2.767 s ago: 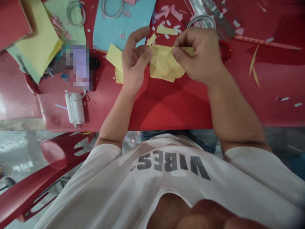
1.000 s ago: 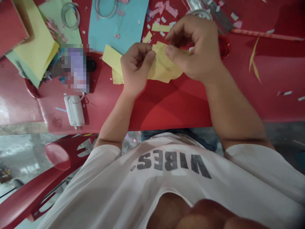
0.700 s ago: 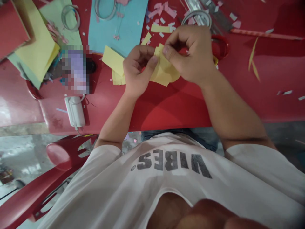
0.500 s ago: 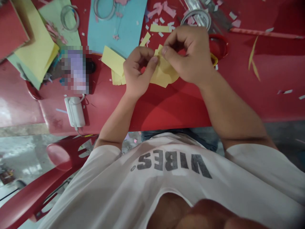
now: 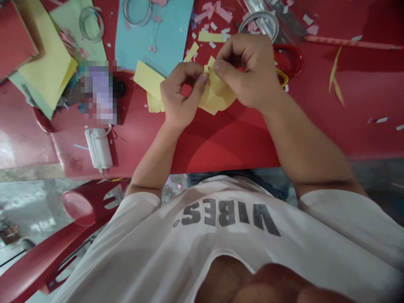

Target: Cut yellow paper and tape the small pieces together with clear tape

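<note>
Both my hands pinch one piece of yellow paper just above the red table. My left hand grips its left edge between thumb and curled fingers. My right hand pinches the top edge with thumb and forefinger, very close to the left thumb. The paper hangs crumpled below the fingers. Another yellow paper piece lies on the table just left of my left hand.
A light blue sheet with a tape ring lies beyond the hands. Yellow and green sheets sit at far left. Red-handled scissors and another tape roll are behind my right hand. A white charger lies near the table edge.
My hands have drawn closer together and the yellow paper has been gathered smaller between them. The red scissors handle came into view behind my right hand.
</note>
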`<move>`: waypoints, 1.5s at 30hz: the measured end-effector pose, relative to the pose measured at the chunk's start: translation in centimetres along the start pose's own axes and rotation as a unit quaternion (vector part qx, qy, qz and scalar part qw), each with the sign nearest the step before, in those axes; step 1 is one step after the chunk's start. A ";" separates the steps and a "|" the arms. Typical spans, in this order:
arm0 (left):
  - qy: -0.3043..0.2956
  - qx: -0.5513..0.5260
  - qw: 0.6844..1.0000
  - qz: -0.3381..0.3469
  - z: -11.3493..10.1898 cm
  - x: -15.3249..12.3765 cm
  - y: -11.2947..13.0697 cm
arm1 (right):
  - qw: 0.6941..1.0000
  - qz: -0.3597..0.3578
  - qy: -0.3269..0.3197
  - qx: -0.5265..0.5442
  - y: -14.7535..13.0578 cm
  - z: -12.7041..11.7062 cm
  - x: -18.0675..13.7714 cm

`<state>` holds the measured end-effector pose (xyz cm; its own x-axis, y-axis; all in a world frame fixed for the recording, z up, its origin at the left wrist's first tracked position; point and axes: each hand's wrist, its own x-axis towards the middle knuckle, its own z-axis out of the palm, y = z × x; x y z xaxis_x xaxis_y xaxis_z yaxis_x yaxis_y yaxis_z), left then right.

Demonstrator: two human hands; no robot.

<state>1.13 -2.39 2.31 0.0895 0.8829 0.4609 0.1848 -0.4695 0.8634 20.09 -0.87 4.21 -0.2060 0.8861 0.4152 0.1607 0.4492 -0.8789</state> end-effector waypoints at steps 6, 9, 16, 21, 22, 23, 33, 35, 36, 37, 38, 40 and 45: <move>0.020 0.028 0.999 -0.010 -0.3 0.2 -0.3 | 1.000 -0.005 -0.016 -0.016 0.0 -0.1 -0.1; -0.005 0.039 0.999 0.017 -0.7 0.3 -0.6 | 0.999 -0.021 -0.025 -0.010 0.1 -0.1 -0.1; -0.018 0.064 0.998 0.000 -0.9 0.4 -0.1 | 0.999 -0.039 -0.015 0.015 1.1 0.1 0.1; -0.037 0.072 0.997 0.014 -1.2 0.3 -1.3 | 1.000 -0.026 -0.008 0.014 1.2 0.2 0.2; -0.043 0.069 0.997 0.017 -1.3 0.3 -1.8 | 1.000 -0.023 -0.007 0.015 1.2 0.2 0.2; -0.050 0.067 0.996 0.022 -1.4 0.3 -2.2 | 1.000 -0.019 -0.005 0.018 1.2 0.2 0.2; -0.038 0.044 0.997 -0.044 -1.1 0.2 -1.7 | 1.000 -0.012 -0.012 0.013 1.2 0.1 0.3; -0.042 0.044 0.998 -0.030 -1.1 0.2 -1.4 | 1.000 -0.016 -0.022 0.009 1.2 0.0 0.3; -0.045 0.050 0.998 -0.020 -1.1 0.2 -1.2 | 0.999 -0.018 -0.027 0.007 1.1 -0.1 0.3; -0.045 0.058 0.997 -0.010 -1.1 0.1 -1.1 | 0.999 -0.019 -0.030 0.006 1.1 -0.1 0.3; -0.042 0.068 0.997 -0.003 -1.1 0.1 -1.0 | 0.999 -0.021 -0.031 0.003 1.1 -0.2 0.3; -0.029 0.081 0.996 0.008 -1.0 0.1 -0.8 | 0.999 -0.023 -0.032 -0.006 1.1 -0.2 0.3; -0.027 0.051 0.998 0.016 -1.0 0.3 -1.7 | 0.999 -0.024 -0.040 -0.022 1.2 -0.4 0.4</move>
<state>-0.14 -1.37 1.15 0.1487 0.8684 0.4731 0.2793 -0.4958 0.8223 20.62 0.09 3.44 -0.2901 0.8520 0.4358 0.1899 0.4976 -0.8464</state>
